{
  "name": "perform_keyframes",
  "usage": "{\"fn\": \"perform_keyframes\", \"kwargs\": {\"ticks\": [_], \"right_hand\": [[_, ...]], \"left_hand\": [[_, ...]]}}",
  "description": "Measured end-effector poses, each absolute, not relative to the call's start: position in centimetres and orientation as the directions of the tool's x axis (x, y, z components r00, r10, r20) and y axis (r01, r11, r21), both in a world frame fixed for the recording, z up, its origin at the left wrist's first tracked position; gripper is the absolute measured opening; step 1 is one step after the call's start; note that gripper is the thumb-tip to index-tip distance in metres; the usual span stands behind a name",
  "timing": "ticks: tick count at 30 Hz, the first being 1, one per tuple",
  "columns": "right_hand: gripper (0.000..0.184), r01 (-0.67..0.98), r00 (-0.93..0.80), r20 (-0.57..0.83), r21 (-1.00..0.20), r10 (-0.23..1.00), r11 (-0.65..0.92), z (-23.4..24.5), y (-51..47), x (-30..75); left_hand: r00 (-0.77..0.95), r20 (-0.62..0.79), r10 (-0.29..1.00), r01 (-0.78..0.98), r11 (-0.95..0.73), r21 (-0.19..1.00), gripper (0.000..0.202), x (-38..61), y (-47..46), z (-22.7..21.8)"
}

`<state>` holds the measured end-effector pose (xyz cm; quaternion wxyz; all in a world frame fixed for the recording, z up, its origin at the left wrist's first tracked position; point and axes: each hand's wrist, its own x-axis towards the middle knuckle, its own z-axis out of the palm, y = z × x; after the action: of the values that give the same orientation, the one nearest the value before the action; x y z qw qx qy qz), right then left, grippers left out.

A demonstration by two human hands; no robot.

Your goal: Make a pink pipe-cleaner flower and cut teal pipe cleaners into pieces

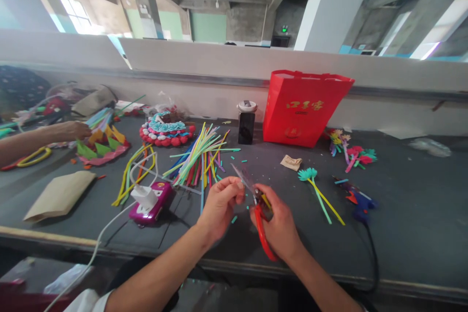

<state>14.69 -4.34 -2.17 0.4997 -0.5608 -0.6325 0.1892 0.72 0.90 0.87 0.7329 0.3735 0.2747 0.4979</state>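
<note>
My right hand (280, 226) grips a pair of scissors (262, 234) by the red handles. The blades are parted and point up and away, close to the fingertips of my left hand (222, 207). My left hand is closed in a pinch, and whatever lies between its fingers is too small to make out. Small turquoise cut pieces (234, 219) are scattered around both hands. Just beyond my left hand is a pile of coloured straws or strips (204, 163). Right of the scissors lies a turquoise flower (307, 174) beside green and yellow stems.
A blue glue gun (361, 207) with a black cord lies at right. Behind stand a red bag (307, 109) and a phone (246, 127) propped against a jar. A purple power strip (155, 202) sits at left. Another person's hand (75, 130) touches a colourful paper craft (102, 148).
</note>
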Motion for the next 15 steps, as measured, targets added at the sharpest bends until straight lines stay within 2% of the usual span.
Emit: {"fn": "perform_keyframes", "kwargs": {"ticks": [8, 15], "right_hand": [[0.046, 0.656, 0.068, 0.487, -0.679, 0.871, 0.329, -2.66, -4.75, 14.58], [0.042, 0.61, 0.088, 0.476, -0.72, 0.875, 0.33, -2.99, -4.91, 14.37]], "left_hand": [[0.37, -0.021, 0.929, -0.54, 0.233, 0.809, 0.008, 0.75, 0.83, 0.95], [0.387, -0.019, 0.922, -0.56, 0.251, 0.79, 0.01, 0.81, 0.73, 1.06]]}}
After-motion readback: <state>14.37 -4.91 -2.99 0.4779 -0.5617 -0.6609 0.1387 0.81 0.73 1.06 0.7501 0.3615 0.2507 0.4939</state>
